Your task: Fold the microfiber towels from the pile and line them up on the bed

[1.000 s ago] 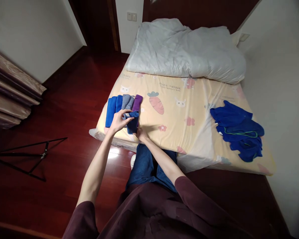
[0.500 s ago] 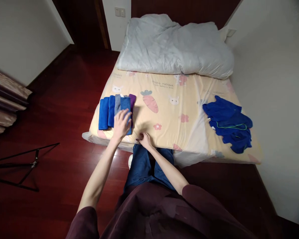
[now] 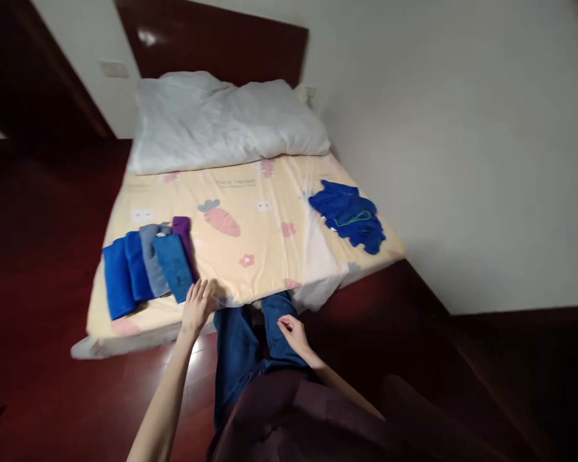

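Observation:
My left hand is open at the front edge of the bed, fingers stretched and slightly apart, just right of a folded teal-blue cloth. That cloth partly overlaps a folded grey cloth. Two folded bright blue cloths lie to their left, and a folded purple cloth shows behind on the right. My right hand hovers over my jeans with its fingers curled in and nothing visible in them. At the bed's right side lies a loose pile of blue fabric with a green cord or trim on it.
The bed has a yellow sheet printed with carrots and flowers. A pale grey quilt is bunched by the dark headboard. A white wall runs along the right; dark red floor lies at the left.
My view has swung to the right. My left hand has moved off the teal-blue cloth to the bed edge, and my right hand has drawn back from the bed over my leg.

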Tool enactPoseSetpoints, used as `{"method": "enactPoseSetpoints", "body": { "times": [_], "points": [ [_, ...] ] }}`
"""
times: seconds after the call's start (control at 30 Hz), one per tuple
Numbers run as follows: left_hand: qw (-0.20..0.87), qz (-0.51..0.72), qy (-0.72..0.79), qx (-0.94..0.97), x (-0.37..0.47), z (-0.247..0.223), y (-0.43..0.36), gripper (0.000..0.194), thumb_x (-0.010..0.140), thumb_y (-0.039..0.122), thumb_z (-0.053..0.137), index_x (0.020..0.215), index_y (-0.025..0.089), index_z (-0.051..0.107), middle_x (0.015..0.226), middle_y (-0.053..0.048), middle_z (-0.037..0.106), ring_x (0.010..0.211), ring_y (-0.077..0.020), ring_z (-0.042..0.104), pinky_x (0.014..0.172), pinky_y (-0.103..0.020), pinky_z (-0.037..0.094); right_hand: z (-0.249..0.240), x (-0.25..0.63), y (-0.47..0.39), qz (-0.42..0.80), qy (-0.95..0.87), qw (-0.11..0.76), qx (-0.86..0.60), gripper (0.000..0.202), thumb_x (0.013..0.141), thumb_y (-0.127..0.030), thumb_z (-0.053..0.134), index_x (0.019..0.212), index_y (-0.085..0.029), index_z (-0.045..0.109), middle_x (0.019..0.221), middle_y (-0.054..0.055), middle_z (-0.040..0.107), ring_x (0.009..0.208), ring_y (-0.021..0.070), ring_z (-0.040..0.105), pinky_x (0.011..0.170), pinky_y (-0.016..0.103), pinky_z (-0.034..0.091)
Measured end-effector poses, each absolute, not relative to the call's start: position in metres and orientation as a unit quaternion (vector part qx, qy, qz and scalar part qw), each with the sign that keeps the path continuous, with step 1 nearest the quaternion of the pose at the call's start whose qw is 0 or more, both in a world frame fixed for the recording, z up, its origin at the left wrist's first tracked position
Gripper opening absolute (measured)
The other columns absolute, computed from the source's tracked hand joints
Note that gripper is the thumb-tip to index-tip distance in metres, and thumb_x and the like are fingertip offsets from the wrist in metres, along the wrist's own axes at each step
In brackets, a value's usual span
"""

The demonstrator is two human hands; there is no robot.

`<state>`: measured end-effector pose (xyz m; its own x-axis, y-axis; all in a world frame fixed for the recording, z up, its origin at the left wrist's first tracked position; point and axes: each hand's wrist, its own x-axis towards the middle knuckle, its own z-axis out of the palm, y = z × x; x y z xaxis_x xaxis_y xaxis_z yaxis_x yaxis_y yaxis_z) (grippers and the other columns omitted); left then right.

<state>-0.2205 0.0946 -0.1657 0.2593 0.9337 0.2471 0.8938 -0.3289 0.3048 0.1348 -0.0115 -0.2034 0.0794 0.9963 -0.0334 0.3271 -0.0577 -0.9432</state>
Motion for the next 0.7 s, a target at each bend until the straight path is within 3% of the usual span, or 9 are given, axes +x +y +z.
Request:
{"method": "enactPoseSetpoints", "body": {
  "times": [0.13,0.2,0.3,0.57,0.7],
  "points": [
    [0.142,0.211,0.559,0.789,-0.139,-0.199,0.029,0.037,0.096,0.020,0.042,0.121,0.016,0.069,0.132,-0.015,0.067,0.130,-0.0298,0.059,0.111,-0.052,0.047,-0.208,0.137,0.008,0.421,-0.505,0.434,-0.616,0.028,0.085,-0.047,0.066,0.087,-0.020,0.070,0.083,0.006,0.074,0.073,0.0194,0.071,0.060,0.029,0.059],
    [0.149,0.193,0.564,0.789,-0.106,-0.215,-0.006,0.031,0.095,0.024,0.046,0.107,0.019,0.073,0.138,-0.014,0.065,0.134,-0.0329,0.056,0.116,-0.059,0.040,-0.212,0.138,0.012,0.451,-0.476,0.444,-0.611,0.027,0.083,-0.046,0.067,0.089,-0.020,0.069,0.083,0.005,0.073,0.067,0.0173,0.068,0.051,0.025,0.056],
    [0.176,0.200,0.573,0.775,-0.089,-0.229,-0.030,0.031,0.097,0.027,0.046,0.109,0.020,0.073,0.132,-0.011,0.069,0.132,-0.0304,0.058,0.120,-0.061,0.034,-0.219,0.141,0.014,0.496,-0.428,0.466,-0.594,0.029,0.081,-0.046,0.070,0.092,-0.020,0.068,0.081,0.003,0.071,0.060,0.0145,0.065,0.045,0.022,0.052],
    [0.249,0.239,0.566,0.749,-0.111,-0.237,-0.004,0.031,0.094,0.031,0.045,0.101,0.023,0.075,0.116,-0.008,0.077,0.120,-0.0282,0.067,0.113,-0.058,0.043,-0.214,0.186,0.058,0.457,-0.373,0.526,-0.612,0.033,0.084,-0.051,0.066,0.095,-0.020,0.072,0.089,0.006,0.071,0.067,0.0162,0.067,0.050,0.025,0.054],
    [0.248,0.236,0.584,0.736,-0.104,-0.237,-0.001,0.032,0.093,0.034,0.046,0.098,0.023,0.075,0.113,-0.008,0.077,0.116,-0.0292,0.069,0.112,-0.058,0.043,-0.197,0.233,0.127,0.377,-0.347,0.577,-0.636,0.034,0.082,-0.048,0.066,0.097,-0.018,0.073,0.119,0.013,0.068,0.076,0.0183,0.068,0.057,0.030,0.058]
  ]
}}
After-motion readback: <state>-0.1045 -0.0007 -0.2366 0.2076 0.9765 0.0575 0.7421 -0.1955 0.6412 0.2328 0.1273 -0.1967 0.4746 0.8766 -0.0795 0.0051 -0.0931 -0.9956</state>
